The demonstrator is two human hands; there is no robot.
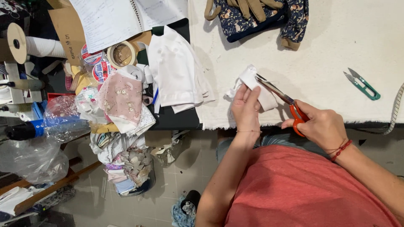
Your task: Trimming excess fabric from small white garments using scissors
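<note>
Near the table's [328, 50] front edge, the left hand [246, 110] pinches a small white cloth piece [257, 86]. Just right of it, the right hand [322, 126] grips orange-handled scissors [283, 98], blades slightly parted, slanting up-left onto the cloth's upper edge.

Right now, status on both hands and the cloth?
Left hand grips white cloth piece. Right hand works orange-handled scissors, blades at the cloth. Green snips lie apart, nothing obstructing.

The table [320, 50] (draped in cream cloth) carries green thread snips [362, 84] right of the fingers [246, 98], a navy patterned garment [261, 19] beyond them, and folded white fabric [176, 71] to their left.
</note>
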